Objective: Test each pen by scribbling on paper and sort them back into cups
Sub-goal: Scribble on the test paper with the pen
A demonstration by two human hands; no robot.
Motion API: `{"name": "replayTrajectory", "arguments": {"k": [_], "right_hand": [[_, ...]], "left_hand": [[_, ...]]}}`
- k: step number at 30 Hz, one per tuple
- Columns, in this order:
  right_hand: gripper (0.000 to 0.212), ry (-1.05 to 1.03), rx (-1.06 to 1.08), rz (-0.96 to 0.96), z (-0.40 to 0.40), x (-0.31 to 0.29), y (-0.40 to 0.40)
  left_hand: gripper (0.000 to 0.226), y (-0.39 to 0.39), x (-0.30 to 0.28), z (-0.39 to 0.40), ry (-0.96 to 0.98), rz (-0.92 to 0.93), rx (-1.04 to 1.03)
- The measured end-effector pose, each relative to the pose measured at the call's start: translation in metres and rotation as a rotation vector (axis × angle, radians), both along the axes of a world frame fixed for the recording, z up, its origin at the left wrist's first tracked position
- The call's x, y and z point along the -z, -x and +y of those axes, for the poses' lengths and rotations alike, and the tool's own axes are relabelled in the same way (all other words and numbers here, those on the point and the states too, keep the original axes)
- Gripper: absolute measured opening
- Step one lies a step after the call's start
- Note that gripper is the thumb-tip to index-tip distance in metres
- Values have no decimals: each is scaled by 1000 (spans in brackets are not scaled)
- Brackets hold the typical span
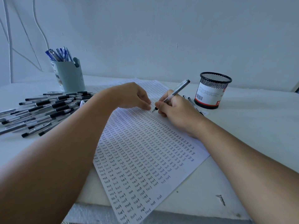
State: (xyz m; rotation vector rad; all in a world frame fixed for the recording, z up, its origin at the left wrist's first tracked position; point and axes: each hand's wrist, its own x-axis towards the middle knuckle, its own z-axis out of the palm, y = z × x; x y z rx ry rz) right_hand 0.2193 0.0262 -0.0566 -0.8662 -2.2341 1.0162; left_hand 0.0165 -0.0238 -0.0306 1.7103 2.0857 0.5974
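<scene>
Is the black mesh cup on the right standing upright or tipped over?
Upright. The black mesh cup stands on its base on the table, its round rim facing up and its label level. Whether pens are inside, cannot tell.

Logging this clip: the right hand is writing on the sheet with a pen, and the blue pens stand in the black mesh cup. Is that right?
One detail is off. In the head view the blue pens stand in the pale green cup at the left, not the black mesh cup. The rest holds: the right hand grips the pen, tip at the sheet.
</scene>
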Motion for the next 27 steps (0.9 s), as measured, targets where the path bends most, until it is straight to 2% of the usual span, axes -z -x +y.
{"name": "replayTrajectory", "arguments": {"k": [18, 20, 23, 25, 27], "right_hand": [[13, -39, 4, 1, 1, 1, 2], [13, 16, 37, 81, 3, 2, 2], [18, 101, 32, 336, 3, -1, -2], [19, 20, 50, 436, 4, -3, -4], [17, -83, 97, 452, 3, -4, -4]], "left_hand": [[27, 0, -1, 0, -8, -2, -9], [27, -1, -1, -1, -1, 8, -12], [28, -2, -3, -2, 10, 12, -4], [28, -2, -3, -3, 11, 3, -10], [28, -2, -4, -3, 19, 8, -12]]}}
